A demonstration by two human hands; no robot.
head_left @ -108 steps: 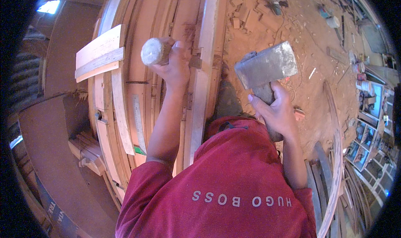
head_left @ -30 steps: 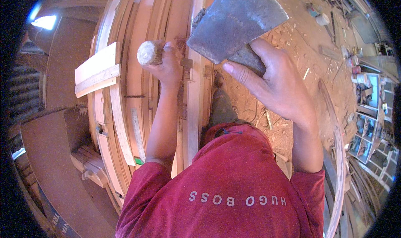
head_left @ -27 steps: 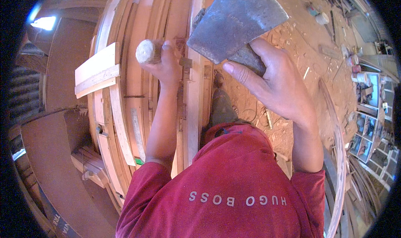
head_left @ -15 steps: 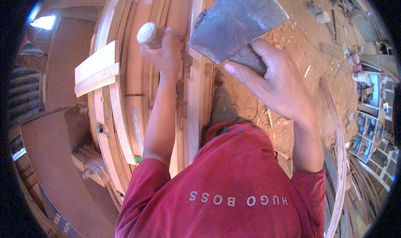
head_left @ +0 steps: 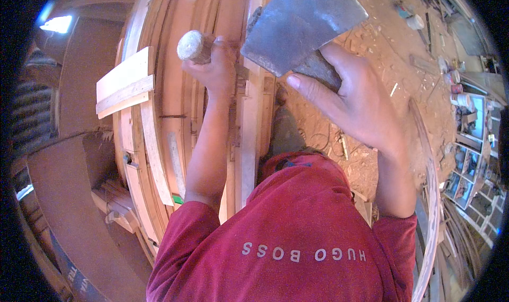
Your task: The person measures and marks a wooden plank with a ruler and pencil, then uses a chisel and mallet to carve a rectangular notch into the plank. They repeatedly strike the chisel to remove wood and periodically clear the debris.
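Observation:
My left hand [head_left: 212, 69] is closed round a chisel-like tool with a thick wooden handle [head_left: 192, 46]. Its pale, worn butt points up toward me, and its working end is hidden below my fist, over the boards. My right hand [head_left: 363, 98] grips a hatchet [head_left: 305, 29] by the dark neck just under its head, thumb along one side. The broad grey steel head is raised to the right of the wooden handle and apart from it. Long timber boards [head_left: 177, 79] lie stacked beneath my left hand.
A short pale board [head_left: 124, 85] lies across the stack at left. Brown sheet panels [head_left: 63, 196] stand further left. The dirt floor [head_left: 382, 53] at right is strewn with wood chips. A curved wooden strip [head_left: 428, 196] and a blue compartment tray [head_left: 464, 164] are at the right.
Both hands and their tools have shifted only slightly in the picture, a little to the right. Each hand keeps its hold.

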